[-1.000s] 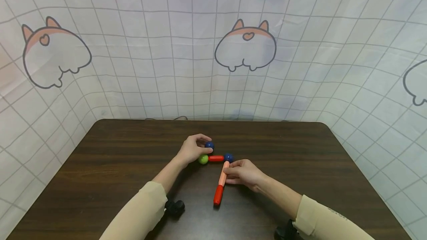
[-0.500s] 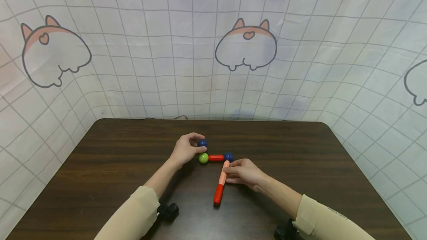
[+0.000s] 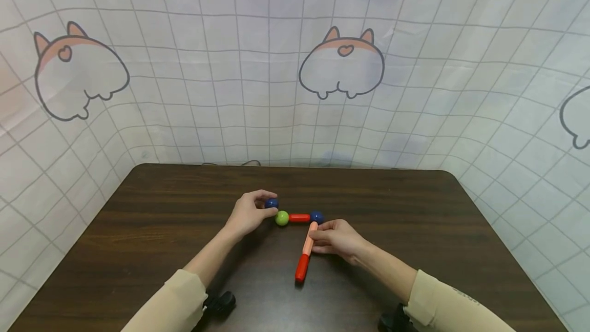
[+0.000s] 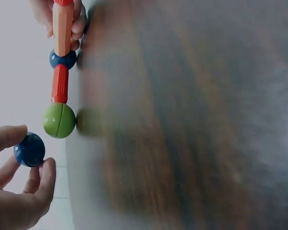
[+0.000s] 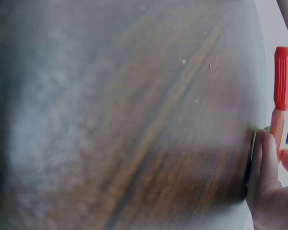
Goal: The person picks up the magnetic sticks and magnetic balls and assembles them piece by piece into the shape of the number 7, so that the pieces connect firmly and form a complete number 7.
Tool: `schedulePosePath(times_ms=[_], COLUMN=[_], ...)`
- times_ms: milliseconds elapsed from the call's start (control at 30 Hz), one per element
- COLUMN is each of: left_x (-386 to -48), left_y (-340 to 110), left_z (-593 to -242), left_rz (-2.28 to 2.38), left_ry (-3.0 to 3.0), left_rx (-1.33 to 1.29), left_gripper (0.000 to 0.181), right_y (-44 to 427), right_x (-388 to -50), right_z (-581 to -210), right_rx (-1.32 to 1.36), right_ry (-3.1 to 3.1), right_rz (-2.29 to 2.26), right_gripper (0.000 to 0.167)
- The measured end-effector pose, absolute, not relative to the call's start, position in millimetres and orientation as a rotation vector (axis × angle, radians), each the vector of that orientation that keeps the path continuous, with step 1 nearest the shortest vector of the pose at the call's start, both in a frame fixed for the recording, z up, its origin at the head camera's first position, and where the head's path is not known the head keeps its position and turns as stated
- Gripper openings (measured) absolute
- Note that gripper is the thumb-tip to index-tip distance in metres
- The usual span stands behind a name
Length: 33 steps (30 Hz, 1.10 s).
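Note:
My left hand (image 3: pixel 246 215) pinches a loose blue ball (image 4: pixel 30 150) between thumb and fingers, just beyond and left of a green ball (image 3: pixel 282 218). A short red rod (image 3: pixel 299 218) runs from that green ball to a second blue ball (image 3: pixel 316 217). My right hand (image 3: pixel 340 242) pinches a peach rod (image 3: pixel 310 240), whose far end meets the second blue ball. At its near end a red grooved piece (image 3: pixel 301 268) continues in line and points toward me. In the right wrist view, fingers and the frame edge hide most of the balls.
All of this is over a dark wood-grain table (image 3: pixel 138 250). Behind it hangs a white grid-patterned curtain (image 3: pixel 207 91). A thin cable (image 3: pixel 251 162) shows at the table's back edge. Black wrist cameras (image 3: pixel 220 304) sit under both forearms.
My left hand has carried the loose blue ball leftward, from above the green ball's right side to its left. The right hand and the joined rods have stayed in place.

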<state>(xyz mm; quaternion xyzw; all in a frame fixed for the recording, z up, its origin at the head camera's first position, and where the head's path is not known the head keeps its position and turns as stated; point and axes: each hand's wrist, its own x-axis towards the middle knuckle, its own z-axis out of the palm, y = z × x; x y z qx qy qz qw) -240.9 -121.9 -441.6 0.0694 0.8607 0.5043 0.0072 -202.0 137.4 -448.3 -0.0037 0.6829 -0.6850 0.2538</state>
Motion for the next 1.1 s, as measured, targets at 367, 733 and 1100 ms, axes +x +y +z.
schedulePosePath(times_ms=[367,733,1100], left_x=[-219.8,-203.9,-194.6], left_y=[-126.3,-126.6,-129.6], left_z=[-433.0,-431.5,-434.0], left_rz=[1.515,1.463,1.338], left_ry=[2.703,2.689,2.644], left_rx=[0.244,0.280,0.425], left_gripper=[0.034,0.028,0.027], right_y=[136.9,135.9,134.1], right_x=[-206.4,-206.9,-208.5], right_z=[-447.9,-447.9,-449.2], right_rx=[0.038,0.039,0.051], right_ry=[1.866,1.855,1.853], right_rz=[-1.863,-1.866,-1.874], right_gripper=[0.044,0.044,0.043])
